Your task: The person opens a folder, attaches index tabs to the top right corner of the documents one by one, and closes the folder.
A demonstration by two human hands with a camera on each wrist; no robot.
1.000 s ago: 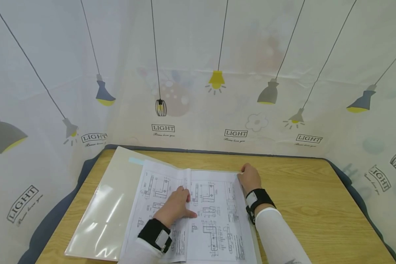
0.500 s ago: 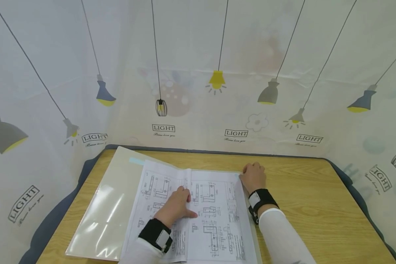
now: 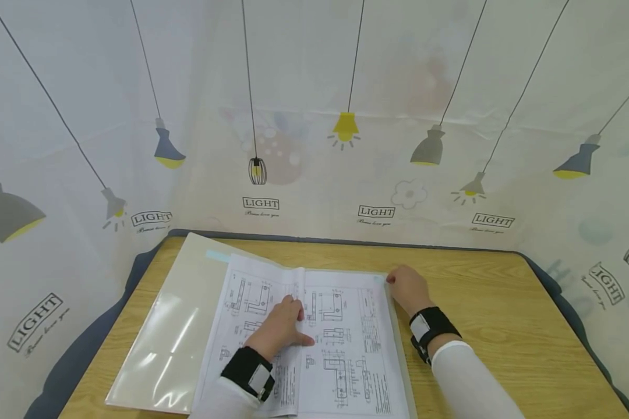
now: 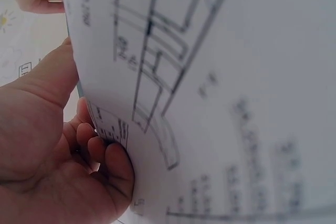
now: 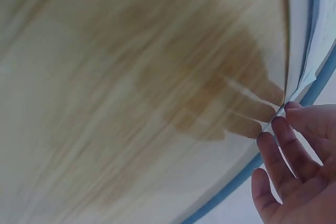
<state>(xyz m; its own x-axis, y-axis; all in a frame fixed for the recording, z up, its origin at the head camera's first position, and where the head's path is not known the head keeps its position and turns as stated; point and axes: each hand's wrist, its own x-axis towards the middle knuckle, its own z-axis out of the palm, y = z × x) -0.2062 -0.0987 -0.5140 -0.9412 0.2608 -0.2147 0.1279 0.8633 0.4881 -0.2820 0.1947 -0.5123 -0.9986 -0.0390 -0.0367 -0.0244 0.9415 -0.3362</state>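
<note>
A clear-pocket folder (image 3: 159, 331) lies open on the wooden table, its glossy cover at left. Sheets of technical drawings lie over its middle and right, with a left page (image 3: 220, 326) and a right page (image 3: 353, 343). Across the fold strip between the pages rests my left hand (image 3: 275, 329), thumb stretched to the right. The left wrist view shows its other fingers (image 4: 118, 163) loosely bent against the paper. At the folder's upper right corner, my right hand (image 3: 410, 289) touches the edge with its fingertips (image 5: 265, 142); nothing is visibly pinched.
The wooden table (image 3: 503, 326) extends to the right of the folder. A pale cloth (image 3: 314, 169) printed with lamps hangs around the back and sides. A light blue tab (image 3: 217, 256) shows at the top of the folder's left part.
My right hand has shifted right and slightly nearer, from over the folder's corner to just beside it. My left hand and the pages have stayed in place.
</note>
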